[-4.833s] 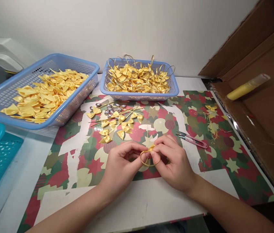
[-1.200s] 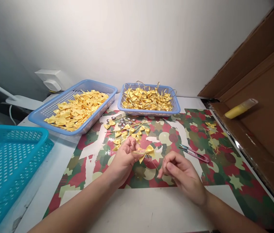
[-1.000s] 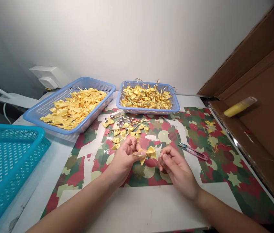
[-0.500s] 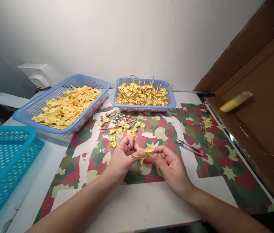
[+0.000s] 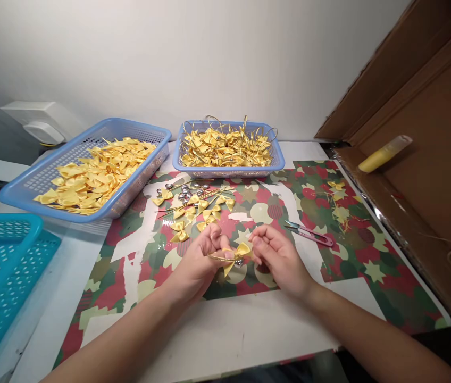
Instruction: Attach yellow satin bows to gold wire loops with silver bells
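Note:
A yellow ribbon bow (image 5: 242, 250) with a gold cord loop and a small silver bell (image 5: 239, 262) is pinched in my left hand (image 5: 201, 259), in front of me over the patterned sheet. My right hand (image 5: 279, 258) is just to the right of the bow, apart from it, thumb and fingertips pressed together; what they hold, if anything, is too small to make out. Several loose bows (image 5: 180, 232), silver bells (image 5: 185, 192) and gold cords lie beyond my hands.
A blue basket of yellow bows (image 5: 6, 191) stands at the left, another with corded bows (image 5: 231, 173) at the back. A teal basket (image 5: 30, 226) is at the near left. Pink-handled snips (image 5: 317, 236) lie right of my hands. A yellow tube (image 5: 385, 153) rests by cardboard (image 5: 420, 106).
My right hand has come away from the bow, which stays in my left hand. The view has shifted slightly.

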A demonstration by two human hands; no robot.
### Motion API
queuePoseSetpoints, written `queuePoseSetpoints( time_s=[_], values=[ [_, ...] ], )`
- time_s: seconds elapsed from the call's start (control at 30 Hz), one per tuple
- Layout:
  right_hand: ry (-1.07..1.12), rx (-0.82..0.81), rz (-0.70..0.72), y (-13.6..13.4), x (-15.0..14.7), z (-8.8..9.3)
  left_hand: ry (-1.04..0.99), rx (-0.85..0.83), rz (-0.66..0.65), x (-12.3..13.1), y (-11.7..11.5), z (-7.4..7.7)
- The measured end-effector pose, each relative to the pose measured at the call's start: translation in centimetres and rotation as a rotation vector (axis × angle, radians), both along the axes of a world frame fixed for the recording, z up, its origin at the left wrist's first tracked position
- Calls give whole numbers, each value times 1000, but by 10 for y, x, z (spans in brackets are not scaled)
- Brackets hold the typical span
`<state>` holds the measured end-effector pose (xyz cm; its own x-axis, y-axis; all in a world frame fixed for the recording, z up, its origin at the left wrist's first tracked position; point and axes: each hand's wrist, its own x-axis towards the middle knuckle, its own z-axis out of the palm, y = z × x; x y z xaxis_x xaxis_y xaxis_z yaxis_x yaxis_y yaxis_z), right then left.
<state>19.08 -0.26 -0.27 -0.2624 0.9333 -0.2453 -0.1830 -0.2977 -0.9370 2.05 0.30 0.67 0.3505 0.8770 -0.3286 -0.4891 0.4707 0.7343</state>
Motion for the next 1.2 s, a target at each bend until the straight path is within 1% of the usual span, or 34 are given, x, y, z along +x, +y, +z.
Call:
queuePoseSetpoints(
  time_s=[0.07,0.17,0.23,0.3,0.37,0.5,0.6,0.73,0.83,0.93,1.03,1.2],
  values=[
    [113,-48,-9,2,2,-2,0,-1,10,0,0,2],
    [234,-165,-22,4,1,0,-9,31,1,0,0,2],
    [271,-244,-25,4,-3,2,-28,77,-48,-1,-2,0],
    [285,-276,-29,5,-7,2,-41,114,-123,-2,-5,-2],
    [282,-257,-53,7,-10,0,-51,132,-206,-2,-9,-3],
    [246,-159,-141,12,-13,-6,-96,119,-346,1,-16,-2],
    [216,-98,-173,13,-14,-7,-115,108,-385,5,-18,0],
    [186,-52,-154,13,-17,-10,-122,77,-399,7,-18,1],
    [191,-18,-125,15,-17,-14,-143,28,-345,7,-16,0],
    [180,29,-103,15,-12,-18,-137,-27,-201,4,-11,2],
    [80,100,-80,10,-3,-16,-119,-98,-43,-1,-7,6],
    [-108,403,-119,-6,4,-3,-101,-182,137,-5,-3,12]
  ],
)
